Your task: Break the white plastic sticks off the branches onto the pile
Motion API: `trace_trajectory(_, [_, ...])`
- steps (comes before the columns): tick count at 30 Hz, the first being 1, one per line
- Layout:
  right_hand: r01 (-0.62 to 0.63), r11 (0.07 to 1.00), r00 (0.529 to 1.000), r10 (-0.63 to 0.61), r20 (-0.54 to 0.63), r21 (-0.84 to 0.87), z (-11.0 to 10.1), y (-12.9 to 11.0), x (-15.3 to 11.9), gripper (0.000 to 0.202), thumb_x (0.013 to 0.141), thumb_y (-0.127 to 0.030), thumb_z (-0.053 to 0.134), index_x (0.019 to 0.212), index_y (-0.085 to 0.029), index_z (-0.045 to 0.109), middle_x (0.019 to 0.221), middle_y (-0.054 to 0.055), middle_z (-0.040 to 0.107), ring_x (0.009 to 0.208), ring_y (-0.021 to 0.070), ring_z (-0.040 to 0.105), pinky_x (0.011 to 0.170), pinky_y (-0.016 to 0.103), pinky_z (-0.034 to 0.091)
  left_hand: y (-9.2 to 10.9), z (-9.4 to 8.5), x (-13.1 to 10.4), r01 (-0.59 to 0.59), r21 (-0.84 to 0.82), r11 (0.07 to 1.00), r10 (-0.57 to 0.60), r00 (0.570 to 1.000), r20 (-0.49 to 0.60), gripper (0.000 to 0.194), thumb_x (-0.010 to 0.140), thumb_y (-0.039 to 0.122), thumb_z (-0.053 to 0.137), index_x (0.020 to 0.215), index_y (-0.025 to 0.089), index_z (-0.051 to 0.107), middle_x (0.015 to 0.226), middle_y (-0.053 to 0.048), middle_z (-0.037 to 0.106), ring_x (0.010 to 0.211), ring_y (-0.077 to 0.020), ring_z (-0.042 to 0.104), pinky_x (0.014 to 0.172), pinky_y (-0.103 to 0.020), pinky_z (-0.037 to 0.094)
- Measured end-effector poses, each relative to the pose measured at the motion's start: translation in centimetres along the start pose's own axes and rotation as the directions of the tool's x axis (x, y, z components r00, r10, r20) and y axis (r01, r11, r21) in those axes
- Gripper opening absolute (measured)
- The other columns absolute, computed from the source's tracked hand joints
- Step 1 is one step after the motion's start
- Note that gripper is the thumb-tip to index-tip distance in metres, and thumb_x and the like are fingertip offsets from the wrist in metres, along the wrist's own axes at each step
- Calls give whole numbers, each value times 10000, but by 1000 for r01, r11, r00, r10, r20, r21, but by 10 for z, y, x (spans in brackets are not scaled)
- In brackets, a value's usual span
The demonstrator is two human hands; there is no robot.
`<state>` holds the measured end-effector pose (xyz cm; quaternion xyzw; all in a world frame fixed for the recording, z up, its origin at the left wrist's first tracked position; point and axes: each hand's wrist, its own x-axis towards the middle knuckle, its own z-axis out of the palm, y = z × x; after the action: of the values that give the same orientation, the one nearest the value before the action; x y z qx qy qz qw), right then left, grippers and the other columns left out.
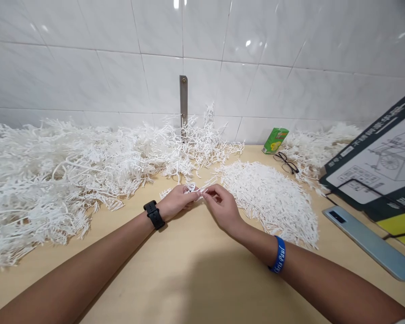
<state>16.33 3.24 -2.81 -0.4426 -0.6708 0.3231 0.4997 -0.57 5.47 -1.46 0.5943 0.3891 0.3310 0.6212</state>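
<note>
In the middle of the head view my left hand is closed on a small white branched piece, with thin strands poking out above the fingers. Close beside it, my right hand pinches the white strands at their right side, thumb and forefinger together. The fingertips of both hands nearly meet. A large heap of tangled white branched pieces spreads over the left of the table. Right of my hands lies a flat pile of short white pieces.
A metal bracket stands against the tiled wall. At the back right are a green box, black glasses and more white strands. A phone lies on the wooden table near a large printed box.
</note>
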Motion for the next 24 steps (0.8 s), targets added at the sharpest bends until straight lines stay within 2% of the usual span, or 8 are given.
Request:
trace_trajectory(4, [-49, 999, 999, 49, -7, 22, 1, 2, 1, 174, 845, -351, 579, 785, -189, 594, 763, 11, 596, 647, 132, 522, 577, 255, 404, 4, 4, -2, -16, 148, 989, 28, 997, -77, 444, 792, 461, 606, 577, 187, 331, 507, 75, 266, 479, -54, 205, 471, -242, 155])
trace_trajectory(7, [-77, 997, 997, 77, -12, 29, 1, 1, 1, 181, 834, -358, 587, 772, -188, 594, 740, 5, 595, 618, 127, 503, 562, 254, 391, 9, 7, -4, -11, 200, 980, 33, 994, -106, 434, 778, 480, 607, 584, 184, 356, 506, 70, 301, 482, -58, 232, 473, -239, 170])
trace_trajectory(15, [-130, 990, 991, 129, 21, 51, 1, 1, 1, 188, 838, -358, 568, 755, -190, 568, 683, -18, 543, 590, 116, 458, 552, 246, 366, 12, 10, -7, 5, 224, 975, 14, 996, -83, 423, 751, 482, 617, 585, 187, 361, 488, 76, 320, 470, -56, 244, 462, -234, 165])
trace_trajectory(21, [-62, 994, 998, 60, 27, 86, 1, -1, 1, 101, 839, -303, 555, 860, -205, 547, 780, -8, 557, 670, 127, 499, 597, 244, 394, 8, 7, -5, -11, 221, 975, 26, 998, -63, 374, 772, 416, 591, 587, 184, 363, 495, 74, 335, 468, -53, 254, 461, -227, 180])
trace_trajectory(24, [-23, 998, 999, 20, 46, 56, 0, -3, -1, 68, 846, -265, 534, 837, -203, 559, 793, 0, 562, 702, 134, 512, 609, 248, 396, 7, 6, -5, -1, 176, 984, 10, 999, -48, 352, 760, 393, 604, 594, 182, 376, 503, 77, 322, 466, -51, 243, 457, -227, 167])
